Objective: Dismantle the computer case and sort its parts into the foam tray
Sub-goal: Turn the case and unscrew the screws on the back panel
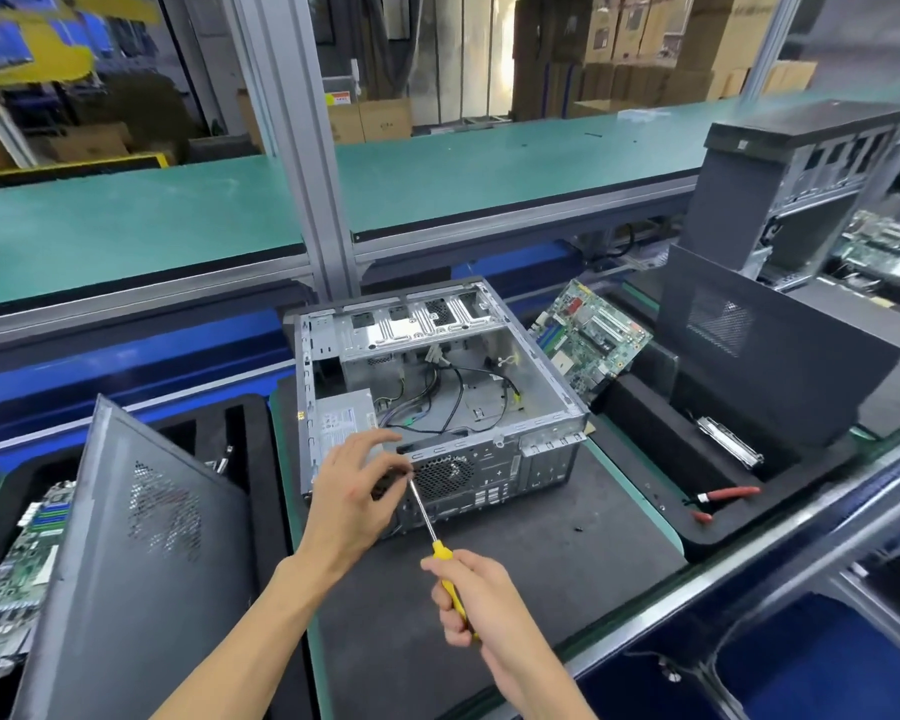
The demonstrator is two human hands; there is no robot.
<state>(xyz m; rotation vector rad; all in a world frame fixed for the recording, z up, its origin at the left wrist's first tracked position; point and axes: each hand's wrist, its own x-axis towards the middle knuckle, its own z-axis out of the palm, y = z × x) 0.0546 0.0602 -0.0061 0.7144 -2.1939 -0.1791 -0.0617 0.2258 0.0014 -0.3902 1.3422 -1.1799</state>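
An open metal computer case (541,387) lies on its side on a dark mat, its rear panel facing me. Loose cables and a grey power supply (341,418) sit inside. My right hand (476,600) grips a yellow-handled screwdriver (430,522), whose tip meets the case's rear panel beside the fan grille (445,475). My left hand (357,491) rests against the rear edge of the case near the tip, fingers loosely curled. A black foam tray (645,407) at the right holds a motherboard (588,337) leaning upright and a dark side panel (780,350).
Another foam tray at the left carries a dark side panel (136,553) and a motherboard (17,579). Red-handled pliers (726,496) lie on the right tray's front. A small screw (577,528) lies on the mat. A second case (796,179) stands at the far right.
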